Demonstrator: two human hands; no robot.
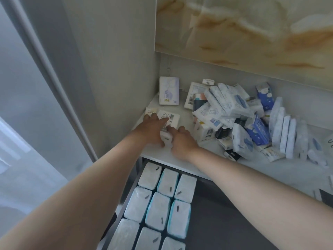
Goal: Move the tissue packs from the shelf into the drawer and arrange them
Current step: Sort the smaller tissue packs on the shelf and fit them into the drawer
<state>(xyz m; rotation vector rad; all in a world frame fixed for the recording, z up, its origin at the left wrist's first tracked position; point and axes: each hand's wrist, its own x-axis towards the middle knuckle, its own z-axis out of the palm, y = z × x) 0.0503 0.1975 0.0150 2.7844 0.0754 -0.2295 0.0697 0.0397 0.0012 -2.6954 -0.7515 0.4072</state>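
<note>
Both hands reach onto the white shelf [162, 154] at its left end. My left hand [153, 129] and my right hand [182, 139] close from either side on a small stack of white tissue packs [168, 141], with a barcode-labelled pack [171, 119] on top. A lilac-printed pack [169, 91] leans against the back wall. A jumbled pile of white and blue tissue packs [239, 114] covers the shelf's middle and right. Below, the open drawer [225, 222] holds rows of white packs [162, 204] along its left side.
A grey cabinet side wall [111, 69] stands close to the left of the shelf. A marbled panel [243, 29] overhangs the shelf from above. The drawer's dark floor shows to the right of the packed rows.
</note>
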